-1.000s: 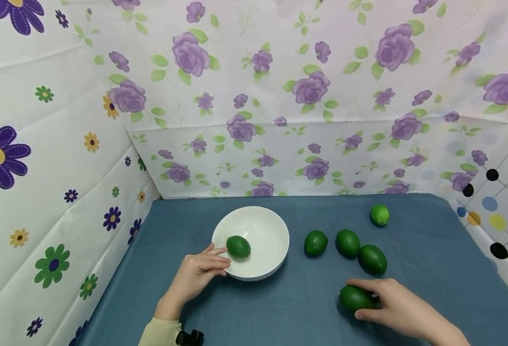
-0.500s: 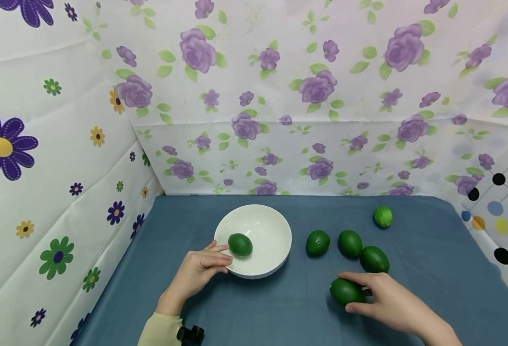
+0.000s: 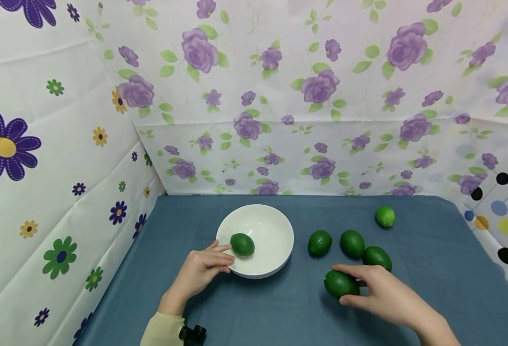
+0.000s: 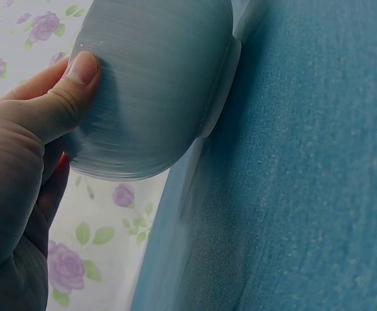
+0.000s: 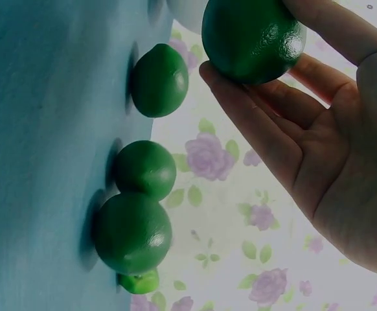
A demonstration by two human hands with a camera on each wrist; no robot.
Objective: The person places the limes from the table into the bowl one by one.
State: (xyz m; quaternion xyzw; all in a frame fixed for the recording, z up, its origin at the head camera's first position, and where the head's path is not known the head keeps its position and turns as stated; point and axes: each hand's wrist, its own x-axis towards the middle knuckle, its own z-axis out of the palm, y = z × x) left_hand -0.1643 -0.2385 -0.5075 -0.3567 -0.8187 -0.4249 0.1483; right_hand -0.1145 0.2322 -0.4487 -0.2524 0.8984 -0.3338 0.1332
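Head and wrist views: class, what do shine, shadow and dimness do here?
Head: bright, faint glints inside the bowl, a soft shadow on the cloth below the held fruit; left wrist: dim and bluish, the bowl's outside greyed; right wrist: also dim, whitish glare on the held fruit.

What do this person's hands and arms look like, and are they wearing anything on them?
Both are ordinary bare human hands, with no gloves or rings visible. Below the left hand comes a pale yellow sleeve, with a small, chunky black device beside its cuff. The right hand leads to a bare wrist, with no sleeve in view.
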